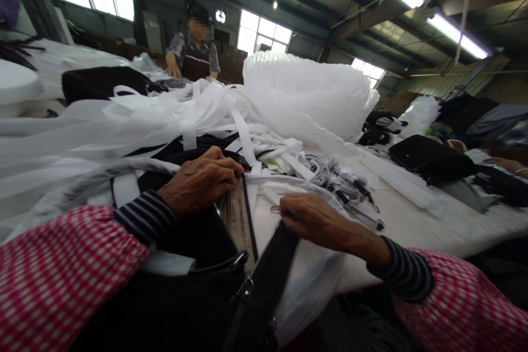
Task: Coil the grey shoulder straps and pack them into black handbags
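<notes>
A black bag [173,302] lies in front of me with its zipper [249,214] undone, showing a beige lining [235,212]. My left hand [202,179] is closed, its fingertips pinched on the bag's edge at the far end of the opening. My right hand [307,219] is closed on the upper end of a black side panel [275,258] of the bag, on the other side of the opening. A metal ring [275,209] shows beside its fingers. A white tag [171,264] lies on the bag near my left wrist.
Beyond my hands are tangled white strips [198,110] and grey straps with metal clips [325,168]. A large heap of bubble wrap [305,88] stands behind them. Another black bag [431,157] lies at right on the table [406,220]. A person [193,49] stands across the table.
</notes>
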Motion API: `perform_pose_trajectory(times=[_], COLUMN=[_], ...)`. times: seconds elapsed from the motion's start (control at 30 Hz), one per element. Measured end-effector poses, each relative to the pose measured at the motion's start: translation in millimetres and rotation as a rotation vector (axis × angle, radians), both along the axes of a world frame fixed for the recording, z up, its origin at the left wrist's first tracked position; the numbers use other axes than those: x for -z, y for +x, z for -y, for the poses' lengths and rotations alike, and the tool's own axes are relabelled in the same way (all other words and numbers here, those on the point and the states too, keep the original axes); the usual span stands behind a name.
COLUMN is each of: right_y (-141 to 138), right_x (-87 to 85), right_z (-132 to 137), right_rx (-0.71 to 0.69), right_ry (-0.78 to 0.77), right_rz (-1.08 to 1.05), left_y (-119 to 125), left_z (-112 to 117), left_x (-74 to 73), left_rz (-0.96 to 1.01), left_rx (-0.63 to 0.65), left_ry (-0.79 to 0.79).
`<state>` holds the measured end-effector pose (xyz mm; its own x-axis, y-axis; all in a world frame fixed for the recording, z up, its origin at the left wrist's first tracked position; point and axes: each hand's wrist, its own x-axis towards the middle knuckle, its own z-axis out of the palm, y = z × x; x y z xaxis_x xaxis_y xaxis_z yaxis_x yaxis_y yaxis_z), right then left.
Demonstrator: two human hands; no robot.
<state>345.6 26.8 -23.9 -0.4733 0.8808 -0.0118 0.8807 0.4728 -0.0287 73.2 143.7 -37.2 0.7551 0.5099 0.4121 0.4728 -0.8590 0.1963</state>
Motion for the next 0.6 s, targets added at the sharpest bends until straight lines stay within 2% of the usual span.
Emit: perform_pose_trajectory(times=[0.1,0.2,0.3,0.47,0.6], right_y=[8,11,12,20,26], right_x=[-31.0,-46.1,-45.6,-44.7,-48.0], right_z=[-7,-13,-18,-25,-36], right_rx=[0.084,0.053,-0.029,-0.141,-0.077], right_ry=[-0.033,-0.026,-0.009,0.056,0.057], right_rz=[0.013,0.158,0.269,0.25,0.305], left_y=[0,0,0,0,0], left_z=[1,0,-2,-4,-3], left_x=[-0.2,0.9,3.3,5.8,4.8], left_rz=[-0.01,-0.003,0.013,0.03,0.015], left_rx=[-0.005,-0.013,-0.005,-0.011,-0.002], left_ry=[0.008,0.008,0.012,-0.001,0.004])
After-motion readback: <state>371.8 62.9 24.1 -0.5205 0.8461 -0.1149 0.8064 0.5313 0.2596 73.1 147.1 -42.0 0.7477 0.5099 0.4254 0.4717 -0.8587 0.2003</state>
